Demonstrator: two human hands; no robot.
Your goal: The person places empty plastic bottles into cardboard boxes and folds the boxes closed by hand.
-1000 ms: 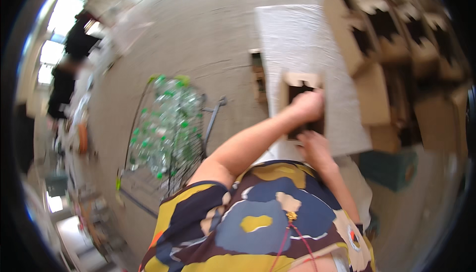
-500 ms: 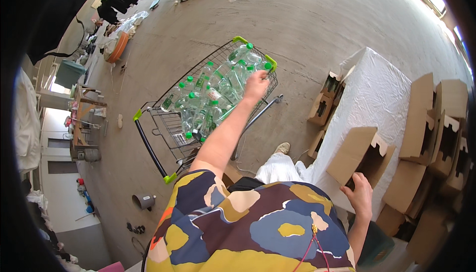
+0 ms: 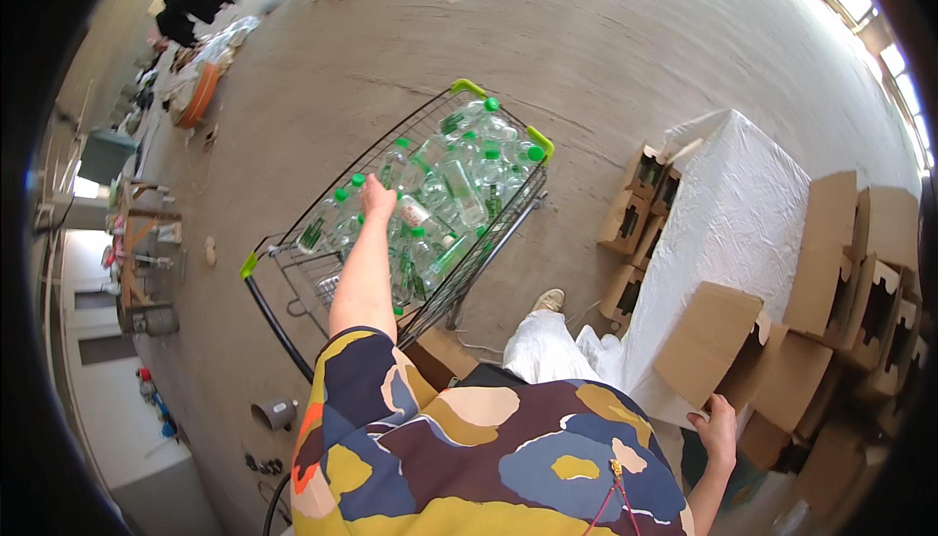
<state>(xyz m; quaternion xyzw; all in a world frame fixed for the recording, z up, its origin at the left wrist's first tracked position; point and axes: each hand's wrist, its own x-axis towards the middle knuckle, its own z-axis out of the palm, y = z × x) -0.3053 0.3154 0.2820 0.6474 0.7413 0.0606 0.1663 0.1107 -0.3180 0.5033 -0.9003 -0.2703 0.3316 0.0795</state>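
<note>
A wire shopping cart with green corner pieces holds several clear plastic bottles with green caps. My left hand reaches in among them, its fingers bunched beside a green cap. What the fingers hold, if anything, is hidden. On my right, an open cardboard box with notched flaps tilts at the edge of a white-covered table. My right hand grips the near lower edge of this box.
More cardboard boxes are stacked right of the table. Other boxes with dark openings line its left side. A grey metal cup-shaped thing lies on the floor at lower left. A shoe shows between cart and table.
My left hand has moved left across the bottles, from the cart's far right corner toward its left side. My right hand and the box have shifted slightly lower in view.
</note>
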